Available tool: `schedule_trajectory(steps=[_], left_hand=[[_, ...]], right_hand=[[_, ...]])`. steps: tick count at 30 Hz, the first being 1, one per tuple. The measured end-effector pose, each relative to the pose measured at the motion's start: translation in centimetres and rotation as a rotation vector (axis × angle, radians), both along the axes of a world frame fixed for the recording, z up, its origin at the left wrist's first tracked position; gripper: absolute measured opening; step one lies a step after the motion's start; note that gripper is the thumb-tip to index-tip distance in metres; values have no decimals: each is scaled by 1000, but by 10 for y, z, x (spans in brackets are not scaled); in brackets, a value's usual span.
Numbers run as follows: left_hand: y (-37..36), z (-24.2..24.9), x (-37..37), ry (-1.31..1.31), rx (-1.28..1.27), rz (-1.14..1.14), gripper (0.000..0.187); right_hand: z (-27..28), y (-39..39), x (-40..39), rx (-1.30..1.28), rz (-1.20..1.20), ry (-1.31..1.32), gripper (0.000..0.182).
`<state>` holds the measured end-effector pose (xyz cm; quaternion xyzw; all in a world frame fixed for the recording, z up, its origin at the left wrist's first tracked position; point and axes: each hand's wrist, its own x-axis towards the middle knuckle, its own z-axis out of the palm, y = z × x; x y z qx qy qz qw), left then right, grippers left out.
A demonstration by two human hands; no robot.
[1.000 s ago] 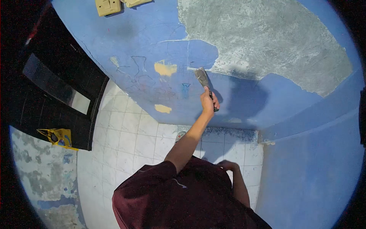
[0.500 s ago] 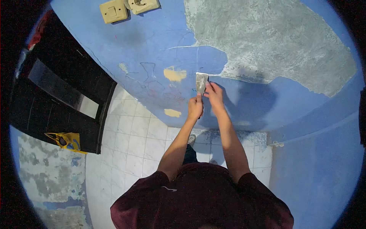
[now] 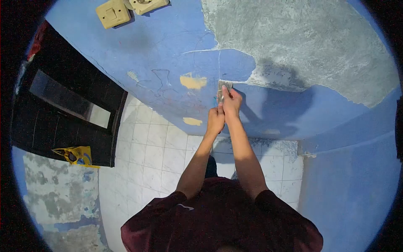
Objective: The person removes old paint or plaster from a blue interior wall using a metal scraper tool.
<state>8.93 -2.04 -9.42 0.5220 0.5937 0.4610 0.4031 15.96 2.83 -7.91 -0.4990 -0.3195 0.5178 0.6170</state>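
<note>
A putty scraper (image 3: 221, 89) with a broad metal blade is held up against the blue wall (image 3: 252, 109), its blade edge at the lower border of the peeled patch. My left hand (image 3: 215, 122) is closed round its handle, which the fingers mostly hide. Higher up, my right hand (image 3: 231, 104) grips the scraper too, with a finger lying along the blade's face. Grey bare plaster (image 3: 302, 46) spreads above and to the right of the blade. A thin pale crack line (image 3: 219, 63) runs upward from the blade through the paint.
Cream-coloured switch (image 3: 113, 13) and socket (image 3: 147, 3) sit at the upper left. A dark door or cabinet (image 3: 71, 126) stands left, with a yellow bag (image 3: 77, 155) by it. White floor tiles (image 3: 155, 143) lie below. Another blue wall (image 3: 348, 180) closes the right side.
My right hand has shifted from the blade's right edge onto its face and nearer my left hand. The left hand keeps its grip; the view has shifted slightly.
</note>
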Motion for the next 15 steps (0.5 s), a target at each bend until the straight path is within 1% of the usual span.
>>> schedule_trajectory(steps=[1, 2, 3, 4, 6, 8, 9, 10, 11, 12, 14, 15], left_hand=[[-4, 8, 4, -18, -90, 0, 57], [-5, 13, 5, -35, -173, 7, 57], [-3, 13, 7, -32, -155, 23, 57], [-3, 11, 11, -47, -140, 27, 55], [-5, 7, 7, -69, -142, 36, 54], [-3, 9, -2, 91, 17, 22, 54], [1, -4, -11, 138, 79, -22, 54], [2, -5, -11, 132, 75, -41, 54], [3, -5, -8, 74, -20, -41, 53], [6, -4, -6, 17, -109, -34, 52], [13, -12, 2, -3, -66, -15, 52], [11, -20, 4, -23, -45, 3, 53]], right_hand=[[1, 0, 2, 6, 4, 4, 24], [3, -1, 2, 61, -107, -120, 23], [6, 2, -1, 123, -214, -241, 23], [7, 8, 0, 136, -204, -235, 23], [3, 8, 3, 53, -92, -102, 24], [8, 6, -3, 16, -78, -118, 25], [7, 7, -9, 14, -126, -47, 25], [4, 10, -12, 15, -180, 23, 25], [-5, 17, -18, 5, -341, -150, 20], [-15, 18, -9, 8, -350, -159, 20], [1, 13, -1, 130, -131, -83, 18], [-2, 17, -1, 126, -137, -58, 17]])
